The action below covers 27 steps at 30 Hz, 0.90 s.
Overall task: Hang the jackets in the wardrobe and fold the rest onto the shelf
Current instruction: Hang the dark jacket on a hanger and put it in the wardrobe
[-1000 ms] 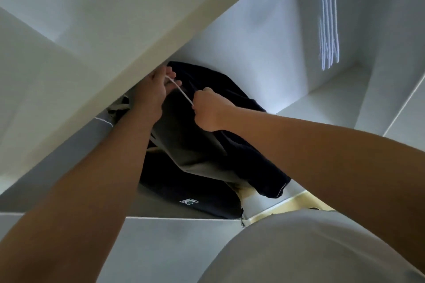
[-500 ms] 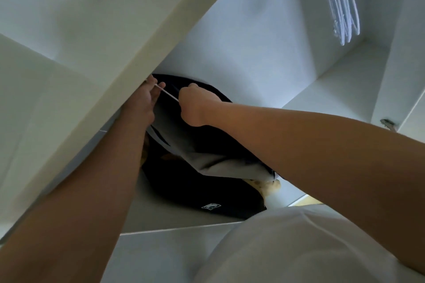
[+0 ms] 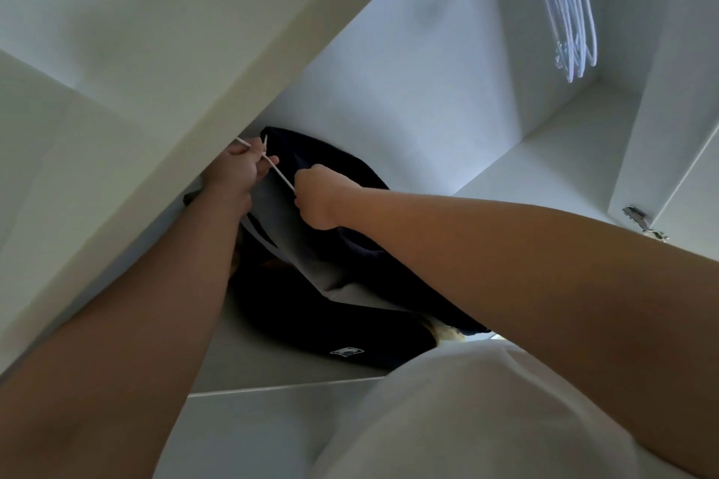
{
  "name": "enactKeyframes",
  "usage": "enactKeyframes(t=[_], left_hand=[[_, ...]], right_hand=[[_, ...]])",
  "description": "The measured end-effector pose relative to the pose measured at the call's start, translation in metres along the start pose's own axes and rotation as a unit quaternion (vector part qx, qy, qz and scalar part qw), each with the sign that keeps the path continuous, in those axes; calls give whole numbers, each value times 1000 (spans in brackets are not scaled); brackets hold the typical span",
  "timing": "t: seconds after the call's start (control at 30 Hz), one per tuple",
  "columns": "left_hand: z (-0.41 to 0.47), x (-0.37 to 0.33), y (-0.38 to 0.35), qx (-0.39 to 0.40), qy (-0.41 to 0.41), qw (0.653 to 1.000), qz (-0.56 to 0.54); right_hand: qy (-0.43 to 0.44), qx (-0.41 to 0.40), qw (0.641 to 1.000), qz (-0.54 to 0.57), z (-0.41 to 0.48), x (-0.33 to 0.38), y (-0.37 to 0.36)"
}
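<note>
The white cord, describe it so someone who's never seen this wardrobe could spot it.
Look into the white wardrobe, at the dark garment bundled on its shelf. Above it, the left hand and right hand pull the white cord taut between them: thin, pale, straight against dark fabric.

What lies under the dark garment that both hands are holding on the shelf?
Under the dark garment lies another dark garment with a small label, resting on the shelf. A yellowish edge peeks out; the rest is covered.
</note>
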<state>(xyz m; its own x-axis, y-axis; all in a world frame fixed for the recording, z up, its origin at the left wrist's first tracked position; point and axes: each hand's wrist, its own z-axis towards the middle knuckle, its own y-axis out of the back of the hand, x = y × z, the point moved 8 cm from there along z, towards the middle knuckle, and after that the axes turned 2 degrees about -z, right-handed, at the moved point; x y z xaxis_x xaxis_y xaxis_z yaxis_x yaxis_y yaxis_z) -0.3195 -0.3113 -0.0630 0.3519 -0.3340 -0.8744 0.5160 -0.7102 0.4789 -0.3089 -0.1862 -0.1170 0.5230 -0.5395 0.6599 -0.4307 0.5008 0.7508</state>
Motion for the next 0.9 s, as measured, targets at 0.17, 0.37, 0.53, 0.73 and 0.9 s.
enactKeyframes(t=[0.17, 0.37, 0.53, 0.73, 0.9], left_hand=[[-16, -28, 8, -40, -128, 902, 411], [-51, -55, -39, -27, -250, 860, 444], [-69, -60, -119, 106, -244, 933, 243], [-95, -82, -230, 239, -203, 939, 139], [-116, -101, -299, 304, -185, 930, 89]], right_hand=[[-29, -3, 999, 35, -6, -14, -4], [-123, -104, 981, 111, -38, -72, 17], [-251, -204, 934, 152, -91, -143, 46], [-368, -312, 861, 159, -171, -219, 101], [-389, -382, 820, 175, -216, -251, 144]])
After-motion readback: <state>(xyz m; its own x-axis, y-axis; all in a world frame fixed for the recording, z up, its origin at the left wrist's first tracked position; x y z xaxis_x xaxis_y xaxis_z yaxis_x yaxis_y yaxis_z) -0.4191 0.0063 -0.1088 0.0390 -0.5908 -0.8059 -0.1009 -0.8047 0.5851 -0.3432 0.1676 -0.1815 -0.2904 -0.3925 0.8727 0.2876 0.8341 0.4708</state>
